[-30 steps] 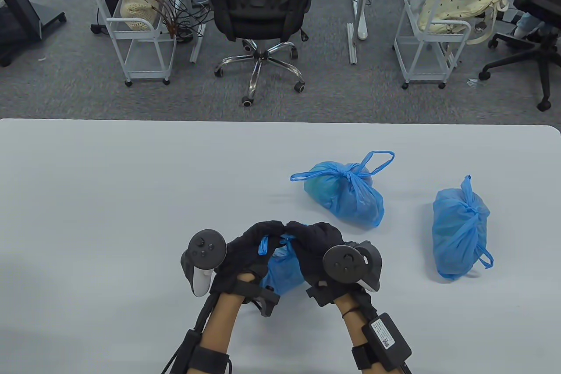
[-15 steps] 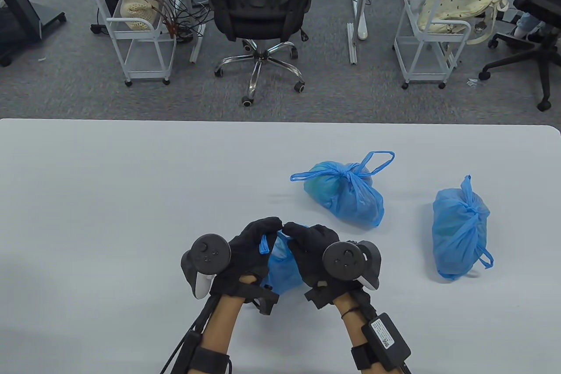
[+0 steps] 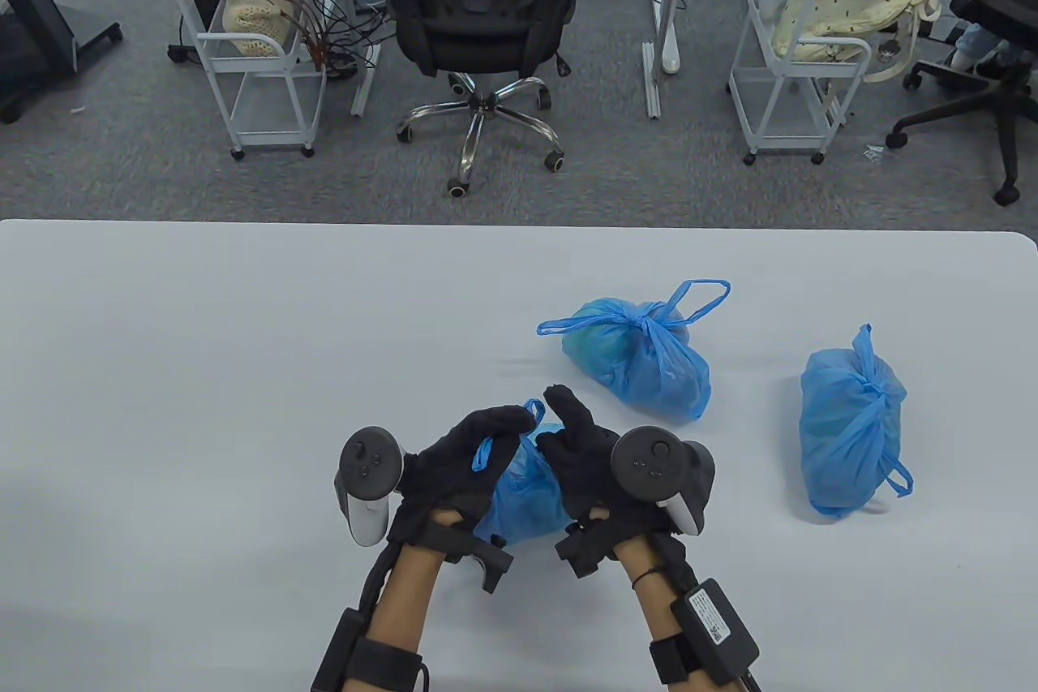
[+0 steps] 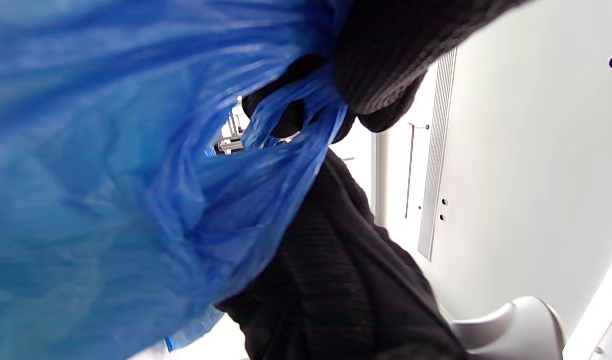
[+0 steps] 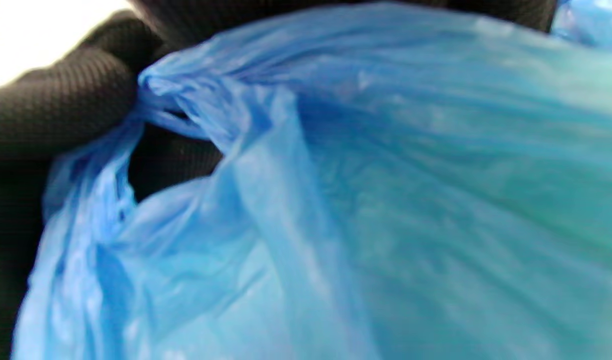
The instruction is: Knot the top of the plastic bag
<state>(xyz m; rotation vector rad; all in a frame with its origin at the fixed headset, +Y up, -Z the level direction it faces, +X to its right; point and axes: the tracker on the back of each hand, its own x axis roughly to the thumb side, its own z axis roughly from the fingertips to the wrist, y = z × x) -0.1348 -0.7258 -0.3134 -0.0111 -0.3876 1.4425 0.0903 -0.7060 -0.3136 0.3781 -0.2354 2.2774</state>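
Note:
A blue plastic bag (image 3: 525, 493) sits on the table near the front edge, between my two gloved hands. My left hand (image 3: 509, 426) pinches a handle strand of the bag; a small loop (image 3: 484, 452) hangs below its fingers. In the left wrist view the fingers (image 4: 381, 75) close on the twisted handle (image 4: 306, 115). My right hand (image 3: 568, 426) grips the other handle, with its index finger (image 3: 561, 400) sticking out toward the far side. In the right wrist view the fingers (image 5: 60, 105) squeeze the bunched plastic (image 5: 170, 105). The bag's top is largely hidden by the hands.
Two other blue bags with knotted tops lie on the white table (image 3: 203, 335): one (image 3: 645, 359) just beyond my right hand, one (image 3: 850, 424) at the right. An office chair (image 3: 478, 19) and carts stand beyond the far edge.
My right index finger has lifted away from the left fingertips and points outward. A handle loop now shows between the hands. Both wrists have rolled outward slightly.

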